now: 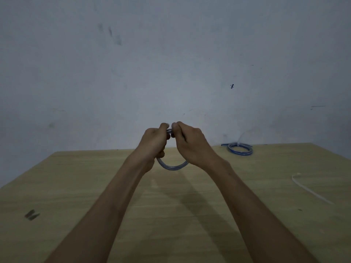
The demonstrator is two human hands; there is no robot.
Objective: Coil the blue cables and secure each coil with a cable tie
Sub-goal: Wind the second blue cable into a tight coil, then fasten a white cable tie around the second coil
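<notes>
— What do we have in our hands?

— We hold a coil of blue cable (171, 166) up above the counter (76, 186), out in front of us at arm's length. Our left hand (154, 140) is closed around the left side of the coil, and our right hand (188, 143) is closed around the right side. The thumbs and fingertips of both hands meet at the top of the coil, nearly touching each other. The lower arc of the coil hangs free between our wrists.

— Can we see a tie on it?

— We cannot tell; our fingers cover the top of the coil, and anything pinched there is hidden.

— And the rest of the counter?

— At the far right, near the wall (171, 63), a second coil of blue cable (240, 148) lies flat on the counter. A white cable tie (237, 144) is wrapped around its far edge, with the tail sticking up. Closer to us on the right, well apart from that coil, a loose white cable tie (311, 188) lies stretched out on the wood. A dark smudge (32, 214) marks the counter at near left.
</notes>
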